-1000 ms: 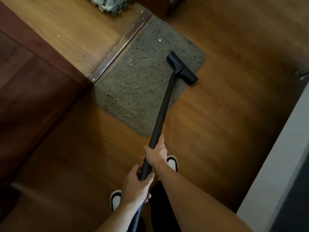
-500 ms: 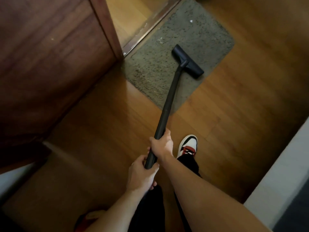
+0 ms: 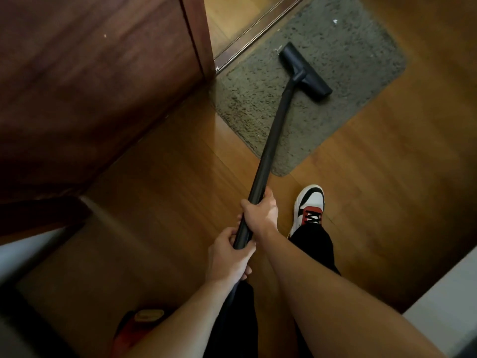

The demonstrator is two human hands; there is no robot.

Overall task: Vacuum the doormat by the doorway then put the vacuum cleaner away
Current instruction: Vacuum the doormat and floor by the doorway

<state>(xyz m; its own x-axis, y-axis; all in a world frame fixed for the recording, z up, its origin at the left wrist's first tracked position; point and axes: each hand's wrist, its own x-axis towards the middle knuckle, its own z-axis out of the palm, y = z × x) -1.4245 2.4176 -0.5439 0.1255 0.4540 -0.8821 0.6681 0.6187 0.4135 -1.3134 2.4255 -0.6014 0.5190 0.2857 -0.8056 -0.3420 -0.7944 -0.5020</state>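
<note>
Right hand [image 3: 259,213]: fingers curled fully round the black vacuum wand [image 3: 273,135]. Left hand [image 3: 227,259]: wrapped round the same wand just below, the two hands nearly touching. Versus 0.5 s ago: grips unchanged; floor nozzle [image 3: 305,72] moved from the mat's near edge further in, toward the metal threshold strip [image 3: 258,32]. Nozzle lies flat on the shaggy grey-green doormat [image 3: 348,60].

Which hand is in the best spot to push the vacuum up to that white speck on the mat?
Probably the right hand: it grips the tube farther up, nearer the nozzle, so it can steer toward the speck. The left hand grips the lower end.
</note>
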